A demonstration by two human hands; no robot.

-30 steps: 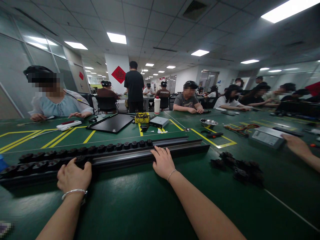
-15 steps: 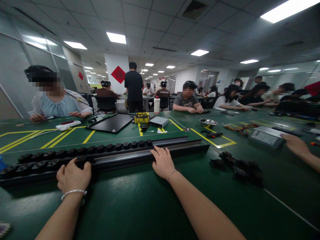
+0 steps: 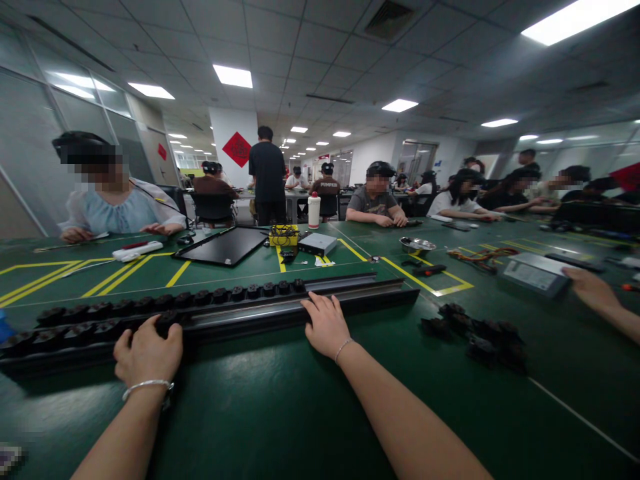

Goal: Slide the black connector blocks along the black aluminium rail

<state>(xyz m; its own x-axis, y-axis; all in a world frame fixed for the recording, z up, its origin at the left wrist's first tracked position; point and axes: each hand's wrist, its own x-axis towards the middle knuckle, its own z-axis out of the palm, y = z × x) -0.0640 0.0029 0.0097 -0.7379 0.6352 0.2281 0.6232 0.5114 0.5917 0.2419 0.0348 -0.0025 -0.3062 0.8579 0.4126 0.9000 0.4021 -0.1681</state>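
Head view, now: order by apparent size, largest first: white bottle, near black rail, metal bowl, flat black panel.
1. Near black rail, also closest to the camera
2. Flat black panel
3. White bottle and metal bowl: too alike to rank; bottle taller, bowl wider

Open-plan office arranged as a bench workshop. Above me, a tiled ceiling (image 3: pixel 310 47) with flush light panels (image 3: pixel 233 76), and at my left glazed partitions (image 3: pixel 30 133), indicate the office; the long green table (image 3: pixel 240 413) before me, marked with yellow tape (image 3: pixel 453 291) and bearing metal-cased units (image 3: pixel 534 276), cables (image 3: pixel 500 253) and a flat black panel (image 3: pixel 225 245), and the people (image 3: pixel 367 208) seated along it, indicate the workshop.
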